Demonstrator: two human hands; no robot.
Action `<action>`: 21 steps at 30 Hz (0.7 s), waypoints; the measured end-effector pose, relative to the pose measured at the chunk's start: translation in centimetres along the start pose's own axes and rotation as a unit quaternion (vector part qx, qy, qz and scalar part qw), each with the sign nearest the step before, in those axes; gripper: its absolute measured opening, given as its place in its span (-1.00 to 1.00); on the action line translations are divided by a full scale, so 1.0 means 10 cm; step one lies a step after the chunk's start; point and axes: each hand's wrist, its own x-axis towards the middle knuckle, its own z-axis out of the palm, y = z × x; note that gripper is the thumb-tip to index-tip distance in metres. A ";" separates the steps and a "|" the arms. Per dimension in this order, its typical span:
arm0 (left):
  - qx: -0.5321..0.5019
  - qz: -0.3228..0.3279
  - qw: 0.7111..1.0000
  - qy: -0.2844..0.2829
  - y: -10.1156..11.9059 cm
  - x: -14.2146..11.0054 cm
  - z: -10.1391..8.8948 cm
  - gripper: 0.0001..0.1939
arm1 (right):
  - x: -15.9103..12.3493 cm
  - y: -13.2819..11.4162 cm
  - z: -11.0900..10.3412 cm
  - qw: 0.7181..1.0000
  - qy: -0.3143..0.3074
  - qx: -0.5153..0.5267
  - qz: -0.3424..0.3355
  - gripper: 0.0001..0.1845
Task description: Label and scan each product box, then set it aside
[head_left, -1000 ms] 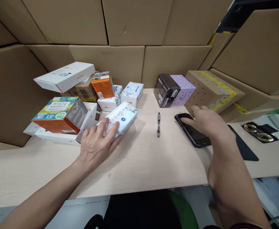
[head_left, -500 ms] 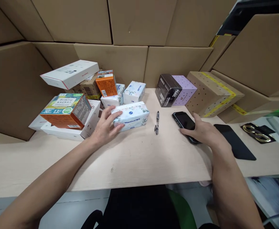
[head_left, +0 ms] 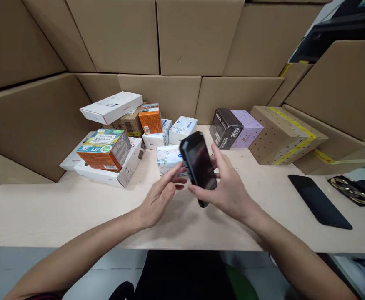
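Observation:
My right hand point(head_left: 229, 183) grips a black smartphone point(head_left: 198, 164) by its lower part and holds it tilted above the table, dark screen facing me. Close to the phone's left edge is my left hand point(head_left: 163, 191), fingers stretched out and apart, holding nothing; whether its fingertips touch the phone I cannot tell. Behind both lies a white floral tissue pack point(head_left: 167, 157), partly covered by the phone and left fingers. The pen seen earlier is hidden.
Left stand white boxes point(head_left: 111, 107) and an orange Binking box point(head_left: 103, 150). More tissue packs point(head_left: 183, 129) lie behind. A dark brown box point(head_left: 225, 128), purple box point(head_left: 246, 129) and dotted carton point(head_left: 287, 135) stand right, with a black flat slab point(head_left: 320, 202) and gold scissors point(head_left: 353, 191) nearer. Cardboard walls surround the table.
My right hand has lifted the phone off the table and brought it left to the middle. My left hand has let go of the tissue pack and moved beside the phone.

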 end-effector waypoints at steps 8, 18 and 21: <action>-0.343 -0.239 0.905 -0.081 0.11 -0.01 0.22 -0.39 | -0.11 0.01 0.38 0.998 -0.013 0.018 0.053 0.19; -0.420 -0.291 0.856 -0.077 0.13 -0.03 0.06 -0.36 | -0.24 0.12 0.48 0.988 -0.040 0.134 0.061 0.20; -0.429 -0.317 0.844 -0.057 0.13 0.00 0.00 -0.34 | -0.26 0.16 0.46 0.964 -0.065 0.252 0.055 -0.14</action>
